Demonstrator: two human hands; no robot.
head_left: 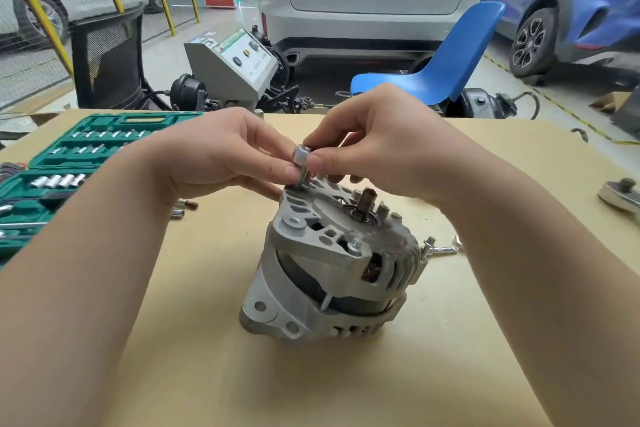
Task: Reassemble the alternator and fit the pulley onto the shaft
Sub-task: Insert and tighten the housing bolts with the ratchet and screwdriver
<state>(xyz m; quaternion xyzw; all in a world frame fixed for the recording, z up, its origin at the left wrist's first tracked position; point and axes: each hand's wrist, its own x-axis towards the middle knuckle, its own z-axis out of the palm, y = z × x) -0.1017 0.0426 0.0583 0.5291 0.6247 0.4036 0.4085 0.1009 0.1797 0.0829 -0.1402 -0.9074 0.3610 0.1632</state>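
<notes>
Alternator (329,267) upright on surface (207,357), shaft (368,199) up. Both hands above its far rim: left hand (221,156) and right hand (374,139) fingers pinch one socket (302,158). Socket set (69,163) left of alternator.

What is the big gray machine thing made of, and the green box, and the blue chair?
The alternator housing looks like cast metal, probably aluminium: dull silver-gray, matte, with molded ribs and slots. The green tool case looks like molded plastic, with shaped recesses holding shiny metal sockets. The blue chair looks like smooth, slightly glossy plastic, a single curved shell.
</notes>
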